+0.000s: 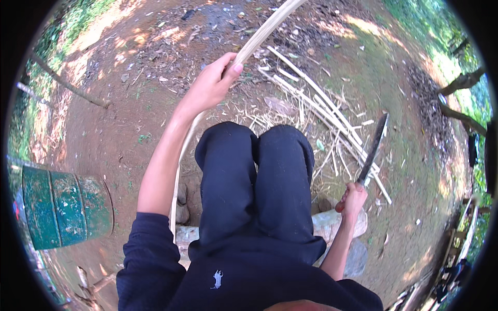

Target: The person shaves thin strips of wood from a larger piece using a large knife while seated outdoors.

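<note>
My left hand (215,83) is closed around a long pale strip of split wood or bamboo (264,33). The strip runs past the top edge of the view, and its other end passes back under my left forearm, beside my left thigh. Out to the right, my right hand (354,198) grips a machete (373,150) by its brown handle. The dark blade points up and away from me, well apart from the strip. Several pale split strips (332,111) lie on the ground beyond my knees, between the two hands.
I sit on a log (336,224) with stones (357,256) beside it. A dented green metal drum (67,207) stands at the left. Shavings (249,116) litter the soil past my knees. Thin trunks (461,83) rise at the far right, and a slender stick (72,85) juts in at the left.
</note>
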### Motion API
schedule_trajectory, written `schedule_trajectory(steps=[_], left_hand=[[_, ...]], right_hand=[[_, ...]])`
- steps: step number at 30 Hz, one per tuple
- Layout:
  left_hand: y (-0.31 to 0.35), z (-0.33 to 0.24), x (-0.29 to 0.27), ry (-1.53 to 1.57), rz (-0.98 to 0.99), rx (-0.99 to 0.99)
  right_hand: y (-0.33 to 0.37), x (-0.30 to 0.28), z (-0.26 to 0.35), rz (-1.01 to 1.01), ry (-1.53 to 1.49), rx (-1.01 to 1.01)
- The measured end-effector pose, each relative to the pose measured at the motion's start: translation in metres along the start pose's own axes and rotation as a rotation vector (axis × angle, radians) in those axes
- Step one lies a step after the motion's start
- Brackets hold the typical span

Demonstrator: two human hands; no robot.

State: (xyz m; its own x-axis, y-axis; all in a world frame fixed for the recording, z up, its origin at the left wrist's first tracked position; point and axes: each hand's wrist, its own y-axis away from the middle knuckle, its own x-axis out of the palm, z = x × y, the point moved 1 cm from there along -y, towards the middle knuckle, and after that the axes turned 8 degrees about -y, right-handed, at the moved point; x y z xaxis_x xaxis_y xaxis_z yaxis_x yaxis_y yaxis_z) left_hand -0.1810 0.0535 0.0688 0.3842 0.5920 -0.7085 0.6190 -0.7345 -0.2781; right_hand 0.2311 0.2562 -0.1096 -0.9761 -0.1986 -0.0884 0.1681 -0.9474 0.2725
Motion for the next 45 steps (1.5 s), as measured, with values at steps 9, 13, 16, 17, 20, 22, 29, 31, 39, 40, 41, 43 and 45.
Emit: schedule_trajectory(steps=[9,13,16,17,20,22,29,31,39,40,41,43,45], left_hand=[[-0.059,0.029,-0.009,-0.067,-0.189,-0.017],[-0.065,0.015,-0.037,-0.043,-0.290,-0.128],[-0.067,0.017,-0.056,0.103,-0.485,-0.112],[-0.067,0.019,-0.063,0.143,-0.576,-0.101],[-0.059,0.033,-0.078,0.282,-0.775,-0.093],[-0.052,0.042,-0.081,0.401,-0.838,-0.129],[0.020,0.021,-0.035,0.978,-0.639,-0.299],[0.045,0.014,-0.013,1.151,-0.543,-0.317],[0.122,-0.041,0.069,1.460,-0.476,-0.383],[0.128,-0.045,0.075,1.462,-0.464,-0.387],[0.133,-0.049,0.080,1.500,-0.425,-0.375],[0.139,-0.061,0.088,1.546,-0.278,-0.364],[0.148,-0.073,0.100,1.532,-0.148,-0.363]], right_hand=[[0.012,0.033,0.035,0.046,0.327,-0.431],[0.025,0.041,0.046,0.054,0.434,-0.492],[0.028,0.043,0.041,0.045,0.468,-0.516],[0.026,0.043,0.037,0.049,0.483,-0.522],[0.028,0.045,0.035,0.075,0.506,-0.516],[0.031,0.050,0.039,0.087,0.499,-0.506],[0.035,0.062,0.044,0.053,0.341,-0.513],[0.047,0.072,0.057,0.069,0.240,-0.500],[0.070,0.082,0.087,0.112,0.341,-0.671],[0.072,0.085,0.088,0.109,0.360,-0.664],[0.074,0.088,0.088,0.113,0.375,-0.694],[0.075,0.091,0.085,0.121,0.409,-0.751],[0.073,0.097,0.079,0.133,0.433,-0.813]])
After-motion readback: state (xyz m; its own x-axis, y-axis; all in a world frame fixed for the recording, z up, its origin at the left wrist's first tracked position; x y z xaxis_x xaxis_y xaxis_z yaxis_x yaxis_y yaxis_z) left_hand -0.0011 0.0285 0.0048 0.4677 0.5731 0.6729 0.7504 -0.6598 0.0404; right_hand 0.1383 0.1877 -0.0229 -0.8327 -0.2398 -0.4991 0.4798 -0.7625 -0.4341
